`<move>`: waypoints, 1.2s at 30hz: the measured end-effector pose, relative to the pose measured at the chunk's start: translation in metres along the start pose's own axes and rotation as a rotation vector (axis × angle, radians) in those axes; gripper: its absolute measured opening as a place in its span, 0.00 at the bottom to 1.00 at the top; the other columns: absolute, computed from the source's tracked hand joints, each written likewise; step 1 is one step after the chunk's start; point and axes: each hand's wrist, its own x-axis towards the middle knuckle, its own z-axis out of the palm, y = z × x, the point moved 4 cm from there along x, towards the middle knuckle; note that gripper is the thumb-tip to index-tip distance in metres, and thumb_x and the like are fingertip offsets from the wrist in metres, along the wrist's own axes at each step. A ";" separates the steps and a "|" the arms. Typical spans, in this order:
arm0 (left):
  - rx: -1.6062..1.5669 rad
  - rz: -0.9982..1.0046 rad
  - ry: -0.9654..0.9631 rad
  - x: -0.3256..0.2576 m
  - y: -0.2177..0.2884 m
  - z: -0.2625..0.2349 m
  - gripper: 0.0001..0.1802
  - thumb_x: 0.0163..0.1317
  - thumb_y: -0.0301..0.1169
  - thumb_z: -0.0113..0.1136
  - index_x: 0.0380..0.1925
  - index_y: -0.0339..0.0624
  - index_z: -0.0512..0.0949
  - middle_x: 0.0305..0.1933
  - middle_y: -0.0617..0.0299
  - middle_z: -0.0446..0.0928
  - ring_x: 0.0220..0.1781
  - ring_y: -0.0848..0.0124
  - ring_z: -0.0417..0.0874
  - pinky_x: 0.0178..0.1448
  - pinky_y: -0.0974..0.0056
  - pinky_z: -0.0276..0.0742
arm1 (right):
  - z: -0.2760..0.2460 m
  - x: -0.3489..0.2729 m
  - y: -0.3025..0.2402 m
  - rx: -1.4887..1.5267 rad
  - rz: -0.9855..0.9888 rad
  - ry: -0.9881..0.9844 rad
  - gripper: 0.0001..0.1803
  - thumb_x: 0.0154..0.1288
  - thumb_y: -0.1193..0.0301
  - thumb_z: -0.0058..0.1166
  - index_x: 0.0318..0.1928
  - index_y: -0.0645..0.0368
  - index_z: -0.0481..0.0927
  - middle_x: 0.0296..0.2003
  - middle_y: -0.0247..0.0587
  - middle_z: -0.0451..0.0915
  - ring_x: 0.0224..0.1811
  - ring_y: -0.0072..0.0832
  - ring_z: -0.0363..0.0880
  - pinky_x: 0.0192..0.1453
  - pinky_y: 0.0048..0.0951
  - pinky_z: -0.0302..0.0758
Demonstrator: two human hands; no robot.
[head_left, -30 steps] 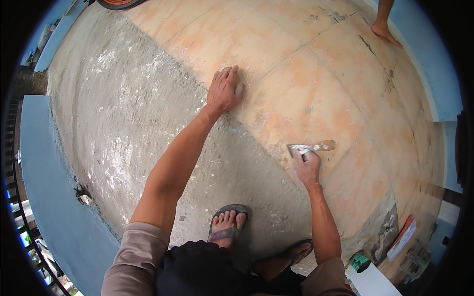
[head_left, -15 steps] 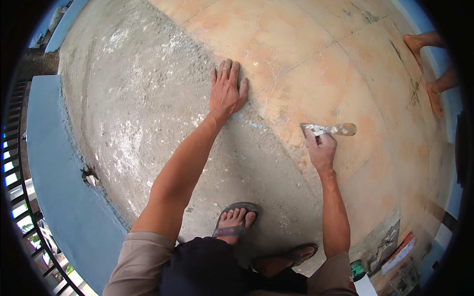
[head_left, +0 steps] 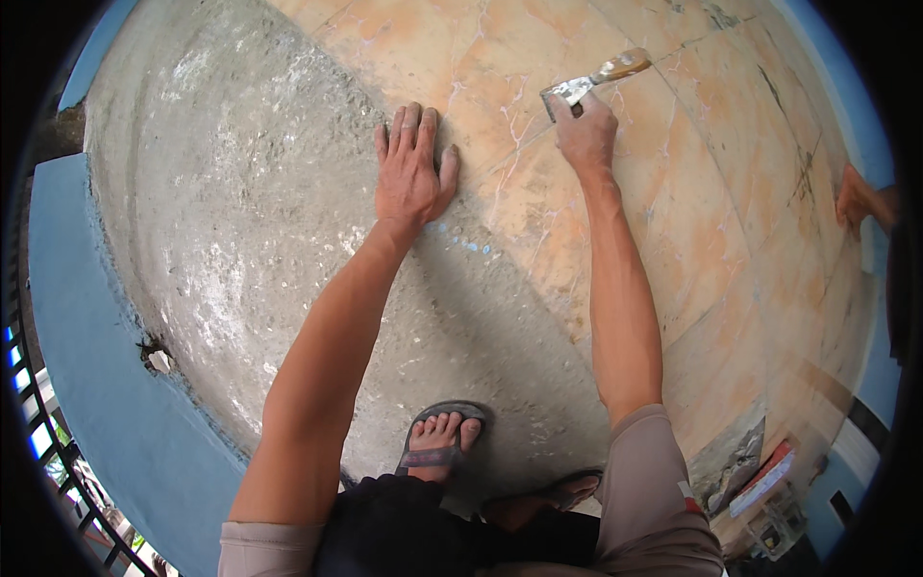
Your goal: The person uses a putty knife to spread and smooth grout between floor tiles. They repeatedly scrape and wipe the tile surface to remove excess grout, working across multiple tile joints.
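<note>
Scraper [head_left: 604, 73] in hand, just one, with a wooden handle and a white-smeared metal blade: I had it over the orange-and-cream tiles [head_left: 702, 231], its handle pointing up and to the right. My right grip [head_left: 588, 137] was closed on it, thumb and fingers pinching the metal part; whether the blade's edge met the floor I could not tell. My left grip [head_left: 411, 178] was spread flat and empty, palm down, fingers slightly apart, where the rough grey cement [head_left: 250, 192] bordered the tiles. A few light-blue spots [head_left: 471, 247] marked the cement near that wrist. Closer to me were my two dark sandals [head_left: 442, 462], a foot in each. At lower right stood one clear box [head_left: 775, 524], its contents too small to make out, beside one red-and-white object [head_left: 762, 478]. One bare foot [head_left: 856, 197] of another person showed at the far right; one blue ledge [head_left: 106, 337] curved along the left.
</note>
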 end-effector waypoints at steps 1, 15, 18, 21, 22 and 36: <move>-0.002 -0.001 -0.006 -0.002 0.000 0.000 0.35 0.74 0.42 0.54 0.76 0.38 0.64 0.81 0.41 0.61 0.85 0.46 0.56 0.88 0.38 0.43 | 0.007 -0.006 -0.002 -0.027 -0.030 -0.068 0.11 0.70 0.65 0.65 0.42 0.62 0.88 0.27 0.44 0.87 0.28 0.31 0.88 0.36 0.37 0.80; 0.009 0.004 0.015 -0.001 0.000 -0.001 0.35 0.73 0.43 0.53 0.75 0.36 0.65 0.80 0.41 0.62 0.85 0.45 0.57 0.87 0.38 0.44 | -0.090 -0.094 0.046 0.196 0.221 -0.057 0.10 0.73 0.72 0.64 0.44 0.68 0.86 0.25 0.35 0.84 0.22 0.17 0.79 0.26 0.26 0.75; 0.014 0.021 0.036 -0.001 -0.002 -0.003 0.36 0.72 0.45 0.53 0.74 0.36 0.66 0.80 0.41 0.64 0.84 0.47 0.58 0.87 0.38 0.45 | -0.083 -0.112 0.044 0.221 0.257 -0.059 0.10 0.74 0.71 0.64 0.43 0.69 0.86 0.24 0.35 0.83 0.21 0.19 0.79 0.26 0.28 0.75; 0.022 0.042 0.065 -0.001 -0.004 0.000 0.36 0.72 0.46 0.53 0.74 0.36 0.66 0.79 0.42 0.65 0.84 0.47 0.59 0.87 0.38 0.45 | -0.059 -0.155 0.019 0.193 0.205 -0.225 0.11 0.73 0.70 0.64 0.41 0.69 0.85 0.24 0.37 0.83 0.20 0.20 0.78 0.26 0.29 0.75; 0.021 0.040 0.059 -0.002 -0.004 0.001 0.36 0.72 0.46 0.52 0.74 0.36 0.67 0.79 0.42 0.65 0.84 0.47 0.58 0.87 0.38 0.45 | -0.055 -0.165 0.011 0.095 0.045 -0.224 0.11 0.73 0.70 0.64 0.41 0.69 0.86 0.24 0.37 0.83 0.20 0.20 0.78 0.26 0.29 0.75; 0.000 0.032 0.059 -0.004 -0.006 -0.002 0.35 0.72 0.45 0.52 0.73 0.37 0.67 0.79 0.42 0.64 0.85 0.47 0.57 0.87 0.38 0.44 | -0.055 -0.178 0.002 0.018 0.142 -0.277 0.12 0.72 0.70 0.64 0.47 0.68 0.87 0.32 0.48 0.89 0.33 0.32 0.88 0.40 0.35 0.81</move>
